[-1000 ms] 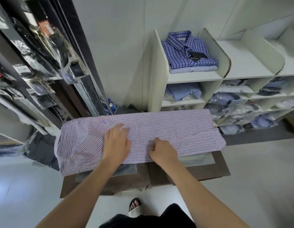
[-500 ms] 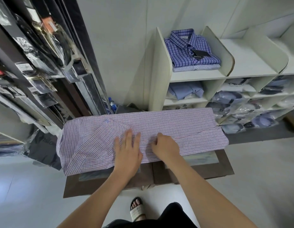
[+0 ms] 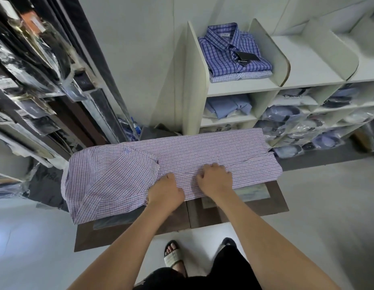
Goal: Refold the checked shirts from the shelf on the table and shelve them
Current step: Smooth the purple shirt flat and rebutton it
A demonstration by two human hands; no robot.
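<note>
Pink checked shirt lies flat on the brown table, long axis left-right, with a sleeve folded over its left part. Left hand grips the sleeve edge at the near hem. Right hand is just beside it, fingers curled onto the cloth; pinch unclear. Shelf stands beyond.

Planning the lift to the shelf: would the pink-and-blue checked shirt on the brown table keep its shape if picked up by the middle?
Probably not: the pink-and-blue checked shirt hangs limp over the left end of the brown table, so its ends would likely sag. It puckers around the right hand, suggesting thin, light cloth. Pushed, it may bunch, not slide.
</note>
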